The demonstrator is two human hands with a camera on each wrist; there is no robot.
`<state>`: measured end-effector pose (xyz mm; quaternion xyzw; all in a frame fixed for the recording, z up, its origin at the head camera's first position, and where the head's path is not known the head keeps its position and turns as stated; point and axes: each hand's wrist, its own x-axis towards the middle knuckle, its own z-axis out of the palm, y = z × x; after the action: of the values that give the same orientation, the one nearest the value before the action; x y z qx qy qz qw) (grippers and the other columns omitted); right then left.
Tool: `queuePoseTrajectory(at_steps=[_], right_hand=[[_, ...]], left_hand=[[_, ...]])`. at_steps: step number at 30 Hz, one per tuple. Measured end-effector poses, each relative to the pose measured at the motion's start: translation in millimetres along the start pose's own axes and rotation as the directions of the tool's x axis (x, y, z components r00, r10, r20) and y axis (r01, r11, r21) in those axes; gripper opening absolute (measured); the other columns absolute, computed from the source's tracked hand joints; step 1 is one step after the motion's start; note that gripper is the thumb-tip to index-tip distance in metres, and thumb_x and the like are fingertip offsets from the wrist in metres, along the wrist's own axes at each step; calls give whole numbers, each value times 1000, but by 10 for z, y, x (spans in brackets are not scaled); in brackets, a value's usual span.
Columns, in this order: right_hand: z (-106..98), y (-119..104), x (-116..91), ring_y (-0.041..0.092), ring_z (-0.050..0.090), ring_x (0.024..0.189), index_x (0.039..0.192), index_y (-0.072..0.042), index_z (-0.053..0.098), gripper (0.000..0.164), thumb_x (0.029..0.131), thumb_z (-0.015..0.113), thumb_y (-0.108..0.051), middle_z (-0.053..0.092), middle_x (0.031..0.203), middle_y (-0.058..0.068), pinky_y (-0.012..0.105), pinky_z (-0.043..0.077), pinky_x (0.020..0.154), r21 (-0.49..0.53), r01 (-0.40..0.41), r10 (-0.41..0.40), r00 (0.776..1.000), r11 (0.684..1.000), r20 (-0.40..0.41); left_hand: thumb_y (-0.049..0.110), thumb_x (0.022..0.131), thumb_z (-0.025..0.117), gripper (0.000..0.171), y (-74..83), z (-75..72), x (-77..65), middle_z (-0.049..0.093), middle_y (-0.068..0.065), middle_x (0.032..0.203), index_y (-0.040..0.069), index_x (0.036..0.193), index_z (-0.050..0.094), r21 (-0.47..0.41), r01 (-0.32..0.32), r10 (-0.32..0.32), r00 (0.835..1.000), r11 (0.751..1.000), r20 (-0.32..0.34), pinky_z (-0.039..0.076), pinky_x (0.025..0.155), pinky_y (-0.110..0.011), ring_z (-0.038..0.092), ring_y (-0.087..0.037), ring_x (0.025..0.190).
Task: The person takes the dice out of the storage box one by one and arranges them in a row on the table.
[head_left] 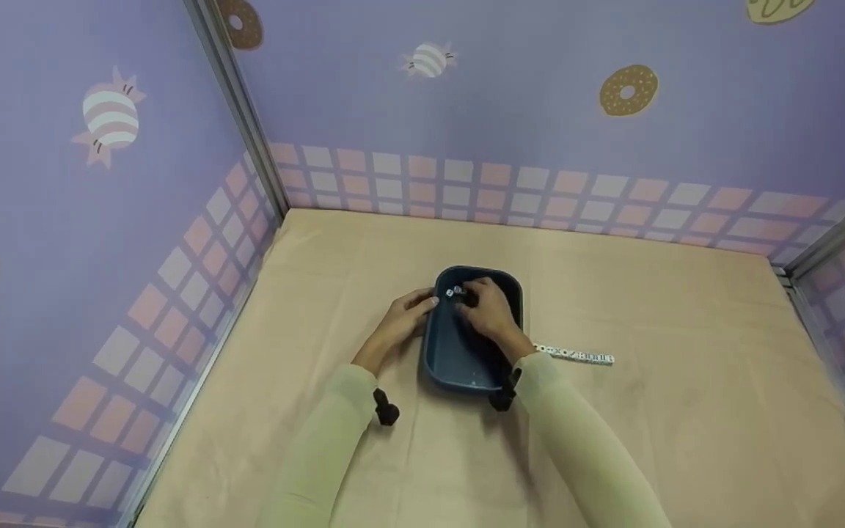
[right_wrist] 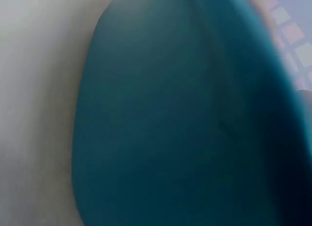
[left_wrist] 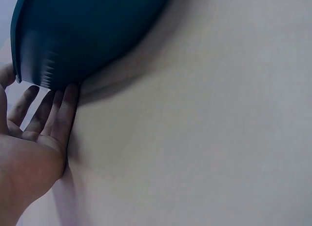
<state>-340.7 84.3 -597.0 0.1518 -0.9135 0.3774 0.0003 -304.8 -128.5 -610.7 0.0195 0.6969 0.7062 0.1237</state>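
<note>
A dark blue plastic box (head_left: 459,352) lies on the cloth, its opening upward. My left hand (head_left: 404,319) holds it at the left side, with the thumb at the rim and the fingers (left_wrist: 63,109) along the outer wall. Inside the box is my right hand (head_left: 490,309), its bent fingers reaching down at the far end and a gap showing between thumb and forefinger. Small white dice (head_left: 450,292) with dark marks lie just beside those fingertips. The right wrist view shows mostly the box's blurred blue wall (right_wrist: 146,113); the right hand's fingers are hidden there.
A straight row of small white dice (head_left: 575,356) with dark marks lies right of the box, partly behind the right wrist. Beige cloth (head_left: 686,411) covers the table. Printed purple panels (head_left: 503,117) with metal corner posts (head_left: 243,110) stand at the back and sides.
</note>
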Motion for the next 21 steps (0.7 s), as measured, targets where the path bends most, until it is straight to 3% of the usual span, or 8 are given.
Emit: queuePoseTrajectory(at_steps=[7,13,21], right_hand=[[-3,-27,-3,38,49,134,144,4,61,43,105,65,-15,54,145,20,51,41,116,-76,-9,13,998,997,59],[-9,-30,-18,35,52,126,132,0,69,35,99,72,-11,61,133,17,50,43,112,-59,-47,50,997,997,56],[51,-18,-57,26,60,92,105,-2,69,10,95,73,0,64,101,10,43,54,83,-40,-48,51,995,998,82]], left_hand=[[31,108,65,51,13,5,5,59,-13,151,11,154,56,-28,5,-5,1000,1000,-6,58,101,-39,65,-29,130],[33,108,65,52,3,0,5,59,-14,151,10,154,56,-20,3,-3,1000,1000,1,59,99,-40,65,-31,129],[36,108,64,55,-40,-15,-9,58,-13,151,11,156,53,-14,1,-1,1000,1000,15,57,102,-38,66,-29,128]])
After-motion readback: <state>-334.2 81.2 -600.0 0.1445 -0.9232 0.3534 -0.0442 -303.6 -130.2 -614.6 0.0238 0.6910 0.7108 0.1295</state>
